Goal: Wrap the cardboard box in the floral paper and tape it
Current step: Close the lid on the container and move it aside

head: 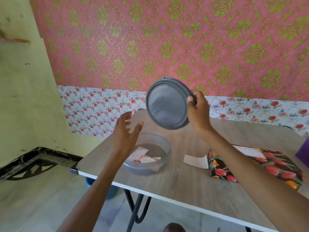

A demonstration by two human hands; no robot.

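Grey round lid (167, 104): gripped by right hand (199, 111), tilted above clear tub (150, 154). Left hand (125, 131): fingers spread, empty. Floral-wrapped box (255, 166): lying right on table (184, 181).

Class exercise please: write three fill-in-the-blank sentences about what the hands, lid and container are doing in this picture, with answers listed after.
1. The right hand holds a round grey ____ in the air.
2. The clear container on the table stands ____, paper scraps inside.
3. The left hand is ____, fingers spread.

Answers: lid; open; empty

No readable text, labels, brands or numbers on anything
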